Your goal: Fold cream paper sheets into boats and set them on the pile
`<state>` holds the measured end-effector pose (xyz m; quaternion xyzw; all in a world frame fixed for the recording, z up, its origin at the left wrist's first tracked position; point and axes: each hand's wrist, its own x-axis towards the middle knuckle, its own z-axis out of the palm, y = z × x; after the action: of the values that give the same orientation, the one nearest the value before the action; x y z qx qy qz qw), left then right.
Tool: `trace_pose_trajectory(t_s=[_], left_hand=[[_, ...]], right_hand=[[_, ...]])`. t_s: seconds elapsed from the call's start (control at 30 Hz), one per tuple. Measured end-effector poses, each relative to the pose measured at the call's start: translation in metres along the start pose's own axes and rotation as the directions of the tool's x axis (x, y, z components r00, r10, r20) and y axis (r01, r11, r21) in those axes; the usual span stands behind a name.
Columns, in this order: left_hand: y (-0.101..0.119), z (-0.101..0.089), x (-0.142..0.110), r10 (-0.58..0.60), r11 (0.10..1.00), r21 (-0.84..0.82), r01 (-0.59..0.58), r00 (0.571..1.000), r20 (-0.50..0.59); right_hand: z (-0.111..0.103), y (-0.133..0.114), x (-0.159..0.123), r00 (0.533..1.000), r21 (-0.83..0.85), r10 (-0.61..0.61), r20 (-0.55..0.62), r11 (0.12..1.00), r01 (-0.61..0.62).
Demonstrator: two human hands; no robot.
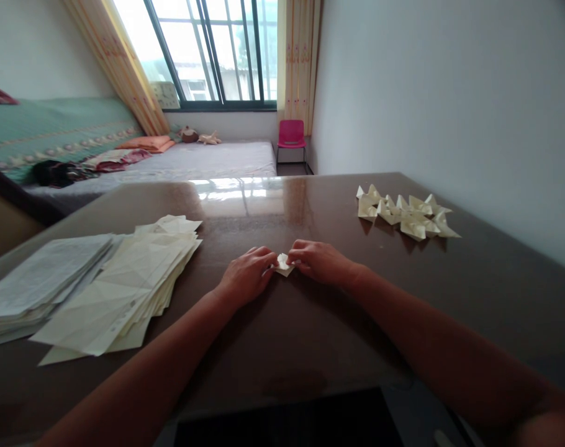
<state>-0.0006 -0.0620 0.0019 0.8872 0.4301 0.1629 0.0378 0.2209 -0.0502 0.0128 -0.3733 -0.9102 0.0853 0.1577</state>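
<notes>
Both hands meet at the middle of the brown table around a small cream folded paper (283, 266). My left hand (249, 272) pinches its left side between thumb and fingers. On the opposite side, my right hand (323, 262) pinches the paper's right edge. The fingers cover both ends, so only the pointed centre shows. Off to the right stands a cluster of several folded paper pieces (415, 218), cream coloured with upright points. Left of my left hand lies a loose stack of creased cream sheets (124, 279).
A pile of greyish printed papers (45, 276) sits at the far left of the glossy table (264, 347). A white wall (450, 105) runs along the right. Beyond the table are a bed (231, 158), a pink chair (292, 135) and a window (217, 56).
</notes>
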Motion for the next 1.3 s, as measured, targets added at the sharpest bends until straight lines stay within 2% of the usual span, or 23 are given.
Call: trace_pose_trajectory(t_s=[0.13,0.3,0.4,0.57,0.67,0.8,0.93,1.03,1.13,1.3], left_hand=[[0.007,-0.005,-0.003,0.038,0.996,0.084,-0.041,0.999,0.029],[0.011,-0.004,-0.002,0.094,0.988,0.120,-0.094,0.996,-0.001],[0.010,-0.003,-0.002,0.171,0.977,0.124,-0.172,0.985,0.016],[0.014,-0.001,-0.005,0.165,0.969,0.182,-0.166,0.986,0.021],[0.014,0.001,-0.004,0.127,0.984,0.128,-0.125,0.992,-0.007],[0.008,0.007,0.000,0.081,0.996,-0.029,-0.082,0.995,-0.058],[0.005,0.010,0.003,-0.050,0.989,-0.145,0.037,0.995,-0.089],[0.006,0.010,0.005,-0.176,0.963,-0.223,0.152,0.980,-0.088],[0.006,0.010,0.005,-0.236,0.941,-0.256,0.221,0.971,-0.032],[0.001,0.011,0.005,-0.220,0.938,-0.268,0.220,0.975,0.032]], right_hand=[[-0.008,-0.002,-0.003,0.997,-0.133,-0.034,0.067,0.990,0.043],[-0.007,-0.005,-0.001,0.996,-0.153,-0.062,0.068,0.986,0.072],[-0.003,-0.004,0.000,0.998,-0.120,-0.025,0.055,0.992,0.032],[0.010,-0.001,0.002,0.992,-0.020,0.121,-0.033,0.992,-0.122],[0.022,0.003,0.007,0.977,0.032,0.192,-0.098,0.981,-0.190],[0.028,0.010,0.013,0.973,0.222,0.230,-0.032,0.951,-0.217],[0.025,0.013,0.014,0.967,0.468,0.256,-0.001,0.854,-0.226],[0.022,0.012,0.014,0.978,0.618,0.208,0.027,0.765,-0.180],[0.021,0.007,0.013,0.985,0.628,0.168,0.024,0.764,-0.146],[0.020,-0.001,0.012,0.985,0.465,0.146,-0.092,0.881,-0.087]])
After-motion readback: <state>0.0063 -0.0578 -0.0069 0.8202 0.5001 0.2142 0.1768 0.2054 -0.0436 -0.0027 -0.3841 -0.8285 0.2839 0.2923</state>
